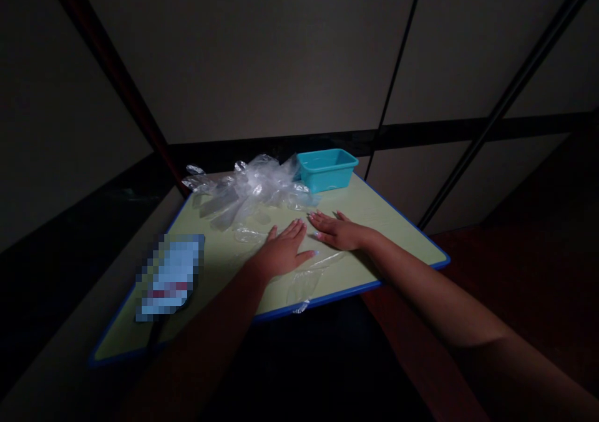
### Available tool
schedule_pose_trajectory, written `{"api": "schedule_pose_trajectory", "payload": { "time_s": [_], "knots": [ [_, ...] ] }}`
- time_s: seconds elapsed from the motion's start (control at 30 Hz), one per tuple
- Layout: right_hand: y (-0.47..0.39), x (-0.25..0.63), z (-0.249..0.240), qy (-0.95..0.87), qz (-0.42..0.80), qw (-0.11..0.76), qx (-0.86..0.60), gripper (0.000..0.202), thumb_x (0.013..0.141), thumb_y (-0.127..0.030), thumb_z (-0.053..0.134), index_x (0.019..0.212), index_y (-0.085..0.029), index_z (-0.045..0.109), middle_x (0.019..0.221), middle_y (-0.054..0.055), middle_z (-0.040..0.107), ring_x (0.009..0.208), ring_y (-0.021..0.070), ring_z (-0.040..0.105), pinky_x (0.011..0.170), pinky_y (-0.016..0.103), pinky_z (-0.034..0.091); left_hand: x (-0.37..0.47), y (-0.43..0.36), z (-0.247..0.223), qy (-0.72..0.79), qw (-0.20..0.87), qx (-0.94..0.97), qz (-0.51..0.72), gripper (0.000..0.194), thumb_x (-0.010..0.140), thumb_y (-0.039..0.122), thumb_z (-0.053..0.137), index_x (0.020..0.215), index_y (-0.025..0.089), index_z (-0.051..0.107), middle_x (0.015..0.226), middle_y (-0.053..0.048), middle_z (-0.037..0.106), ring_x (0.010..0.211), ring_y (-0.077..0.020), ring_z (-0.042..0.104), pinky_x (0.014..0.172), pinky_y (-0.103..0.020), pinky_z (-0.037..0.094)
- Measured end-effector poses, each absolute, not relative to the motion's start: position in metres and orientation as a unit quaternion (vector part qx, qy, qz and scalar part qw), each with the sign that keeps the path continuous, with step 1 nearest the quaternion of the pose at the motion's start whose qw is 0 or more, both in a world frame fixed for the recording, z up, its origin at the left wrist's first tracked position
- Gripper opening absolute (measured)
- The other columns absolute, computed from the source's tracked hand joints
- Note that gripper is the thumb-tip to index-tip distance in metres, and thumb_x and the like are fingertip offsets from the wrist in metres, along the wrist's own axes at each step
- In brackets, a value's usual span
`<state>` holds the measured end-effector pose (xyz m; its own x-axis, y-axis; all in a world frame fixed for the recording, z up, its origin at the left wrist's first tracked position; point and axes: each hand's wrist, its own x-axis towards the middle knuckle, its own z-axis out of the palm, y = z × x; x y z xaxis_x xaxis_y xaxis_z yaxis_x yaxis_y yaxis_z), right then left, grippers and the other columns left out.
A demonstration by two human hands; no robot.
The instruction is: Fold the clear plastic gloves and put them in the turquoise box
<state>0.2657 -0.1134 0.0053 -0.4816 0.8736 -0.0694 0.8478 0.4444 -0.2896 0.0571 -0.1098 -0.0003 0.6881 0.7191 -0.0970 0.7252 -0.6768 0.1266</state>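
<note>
A thin clear plastic glove [306, 284] lies spread on the pale yellow tabletop [374, 222], one end reaching the front edge. Pressed flat on it, my left hand [282, 251] has its fingers stretched out and its thumb apart. Just to the right, my right hand [340, 232] also lies flat with fingers extended, touching the plastic at its lower side. Neither hand grips anything. Behind them is a loose heap of similar clear plastic gloves [257, 185]. Parts of the flattened glove are hidden beneath my hands.
A turquoise rectangular tub [327, 178] stands at the back of the table, touching the heap. At the left lies a blurred-out flat item [171, 278], perhaps a screen. A blue rim [322, 298] edges the table. Panelled cupboard doors [271, 53] rise directly behind.
</note>
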Motion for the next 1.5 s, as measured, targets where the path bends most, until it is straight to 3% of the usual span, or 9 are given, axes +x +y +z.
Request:
{"api": "schedule_pose_trajectory", "payload": {
  "time_s": [0.47,0.83,0.97,1.07,1.17,1.3,1.5],
  "knots": [
    [-0.112,0.27,0.003,-0.831,0.138,0.031,-0.538,0.062,0.092,-0.05,0.026,0.146,-0.025,0.01,0.151,0.005,0.01,0.138,0.0251,0.006,0.107,0.059,0.007,0.056,-0.11,0.003,0.452,0.106,0.885,-0.027,0.073,0.087,0.065,0.014,0.146,0.023,0.007,0.152,-0.008,-0.002,0.139,-0.0263,-0.006,0.105,-0.061,0.006],
    [-0.112,0.269,0.007,-0.825,0.143,0.017,-0.546,0.061,0.093,-0.05,0.024,0.146,-0.026,0.007,0.152,0.004,0.008,0.139,0.0234,0.004,0.108,0.057,0.008,0.051,-0.107,0.005,0.574,0.139,0.807,-0.02,0.074,0.079,0.075,0.012,0.144,0.04,0.009,0.153,-0.003,-0.006,0.137,-0.0381,-0.01,0.092,-0.077,0.009],
    [-0.112,0.269,0.007,-0.826,0.142,0.012,-0.545,0.062,0.093,-0.051,0.022,0.147,-0.026,0.005,0.152,0.004,0.008,0.139,0.0236,0.004,0.107,0.059,0.008,0.051,-0.106,0.007,0.59,0.084,0.803,0.014,0.075,0.081,0.073,0.014,0.145,0.034,0.012,0.153,-0.006,-0.004,0.136,-0.0375,-0.012,0.094,-0.075,0.007],
    [-0.111,0.269,0.006,-0.823,0.133,0.01,-0.552,0.062,0.093,-0.051,0.021,0.147,-0.026,0.006,0.152,0.004,0.008,0.139,0.0232,0.004,0.107,0.058,0.008,0.052,-0.109,0.011,0.527,0.025,0.847,0.064,0.072,0.086,0.066,0.02,0.146,0.027,0.013,0.153,-0.008,-0.005,0.137,-0.0327,-0.013,0.102,-0.066,0.005],
    [-0.109,0.27,0.004,-0.821,0.121,0.01,-0.558,0.062,0.092,-0.051,0.021,0.147,-0.025,0.006,0.152,0.004,0.008,0.139,0.0238,0.005,0.106,0.059,0.009,0.055,-0.112,0.013,0.456,0.04,0.887,0.059,0.069,0.087,0.063,0.024,0.146,0.028,0.014,0.153,-0.006,-0.007,0.138,-0.03,-0.012,0.106,-0.059,0.009],
    [-0.106,0.272,0.002,-0.817,0.104,0.005,-0.568,0.061,0.092,-0.051,0.02,0.146,-0.027,0.008,0.152,0.003,0.009,0.139,0.0257,0.006,0.104,0.064,0.006,0.055,-0.113,0.009,0.469,0.082,0.879,0.015,0.066,0.087,0.065,0.02,0.145,0.033,0.014,0.153,-0.005,-0.007,0.138,-0.0316,-0.01,0.101,-0.064,0.015],
    [-0.104,0.273,0.002,-0.815,0.101,0.005,-0.571,0.06,0.092,-0.051,0.019,0.146,-0.029,0.007,0.151,0.002,0.009,0.139,0.0275,0.006,0.102,0.067,0.005,0.051,-0.107,0.006,0.534,0.06,0.843,0.025,0.067,0.086,0.067,0.015,0.144,0.032,0.02,0.153,-0.008,-0.005,0.138,-0.0335,-0.006,0.098,-0.064,0.024]
  ]
}}
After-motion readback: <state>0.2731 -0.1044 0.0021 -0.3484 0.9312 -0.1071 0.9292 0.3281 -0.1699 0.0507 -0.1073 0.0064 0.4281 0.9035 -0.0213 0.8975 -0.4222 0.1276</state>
